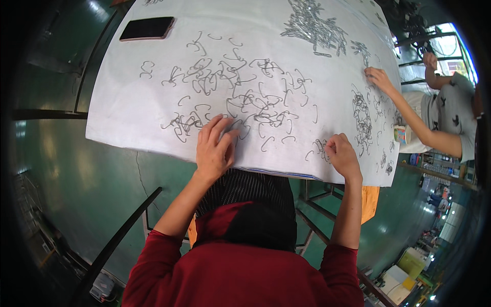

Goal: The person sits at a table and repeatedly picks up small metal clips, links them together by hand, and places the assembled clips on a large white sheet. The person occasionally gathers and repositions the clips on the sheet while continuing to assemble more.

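Many thin, bent wire hooks (261,105) lie loose in tangled heaps across the white-covered table (123,102). Over the near-left edge of the heap, my left hand (216,148) reaches down, fingers bent and thumb drawn in toward them. Its fingertips are among the hooks; whatever they pinch is too small to make out. My right hand (344,157) is curled closed near the table's front edge. Beside its thumb lies a small bunch of wire hooks (322,149). What the curled right fingers hold, if anything, is hidden.
A dark phone (147,28) lies at the far left. Clear or silvery slim pieces (312,28) are piled at the back. Another person's hand (377,78) touches the table's right side, near a long heap of hooks (362,123) and a cup (401,134).
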`<action>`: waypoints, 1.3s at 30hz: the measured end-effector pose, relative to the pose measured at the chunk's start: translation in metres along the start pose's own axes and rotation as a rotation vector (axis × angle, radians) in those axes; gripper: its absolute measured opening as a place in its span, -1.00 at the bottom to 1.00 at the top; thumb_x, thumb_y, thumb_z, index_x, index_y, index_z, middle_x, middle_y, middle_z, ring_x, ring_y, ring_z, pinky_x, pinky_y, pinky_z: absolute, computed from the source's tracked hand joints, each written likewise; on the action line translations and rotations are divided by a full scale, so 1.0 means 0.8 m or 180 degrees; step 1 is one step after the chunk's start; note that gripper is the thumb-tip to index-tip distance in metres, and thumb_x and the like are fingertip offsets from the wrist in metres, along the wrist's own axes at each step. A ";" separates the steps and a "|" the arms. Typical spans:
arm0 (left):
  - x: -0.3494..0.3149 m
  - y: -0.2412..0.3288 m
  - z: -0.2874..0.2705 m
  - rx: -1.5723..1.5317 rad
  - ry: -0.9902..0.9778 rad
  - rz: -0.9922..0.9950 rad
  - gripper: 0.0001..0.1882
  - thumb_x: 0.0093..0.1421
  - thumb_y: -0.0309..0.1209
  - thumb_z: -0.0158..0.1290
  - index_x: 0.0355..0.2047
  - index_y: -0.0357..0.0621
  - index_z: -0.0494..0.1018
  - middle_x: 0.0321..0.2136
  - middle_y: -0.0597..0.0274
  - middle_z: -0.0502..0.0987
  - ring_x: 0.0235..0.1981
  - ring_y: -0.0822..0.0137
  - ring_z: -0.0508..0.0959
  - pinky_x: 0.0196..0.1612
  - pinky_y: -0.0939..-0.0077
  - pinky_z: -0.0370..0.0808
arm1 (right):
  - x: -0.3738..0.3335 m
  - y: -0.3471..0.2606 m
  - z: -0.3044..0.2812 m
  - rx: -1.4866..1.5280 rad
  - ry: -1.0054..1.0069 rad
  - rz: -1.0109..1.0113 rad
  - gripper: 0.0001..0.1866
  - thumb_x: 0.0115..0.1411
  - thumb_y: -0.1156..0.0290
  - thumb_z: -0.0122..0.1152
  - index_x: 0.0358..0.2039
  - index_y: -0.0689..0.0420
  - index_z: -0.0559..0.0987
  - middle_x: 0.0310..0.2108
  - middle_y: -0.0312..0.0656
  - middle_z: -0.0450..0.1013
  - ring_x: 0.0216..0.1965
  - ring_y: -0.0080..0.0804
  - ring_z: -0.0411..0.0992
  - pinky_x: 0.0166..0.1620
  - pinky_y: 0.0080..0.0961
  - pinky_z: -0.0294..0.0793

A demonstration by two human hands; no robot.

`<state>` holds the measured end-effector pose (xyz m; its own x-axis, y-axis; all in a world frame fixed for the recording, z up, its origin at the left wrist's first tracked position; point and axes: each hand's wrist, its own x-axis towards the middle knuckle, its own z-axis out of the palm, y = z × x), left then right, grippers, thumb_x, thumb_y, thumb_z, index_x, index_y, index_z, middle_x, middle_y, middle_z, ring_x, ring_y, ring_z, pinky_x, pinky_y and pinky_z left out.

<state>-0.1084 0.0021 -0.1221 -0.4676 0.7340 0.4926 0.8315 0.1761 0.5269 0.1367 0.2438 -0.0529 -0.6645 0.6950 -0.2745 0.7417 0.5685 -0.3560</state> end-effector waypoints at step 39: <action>0.005 0.008 0.006 0.0376 0.0015 -0.0048 -0.64 -0.17 -0.70 0.05 -0.31 -0.07 0.51 -0.06 0.18 0.46 0.03 0.06 0.44 -0.04 0.25 0.39 | 0.144 -0.025 0.016 0.0862 0.0013 -0.1183 -0.81 0.12 0.38 0.28 -0.27 0.17 0.55 -0.43 -0.28 0.38 -0.48 -0.41 0.34 -0.36 -0.50 0.38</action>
<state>-0.1037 0.0090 -0.1200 -0.4814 0.7277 0.4886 0.8538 0.2633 0.4490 0.0441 0.3066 -0.0890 -0.8802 0.4677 -0.0807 0.4020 0.6445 -0.6504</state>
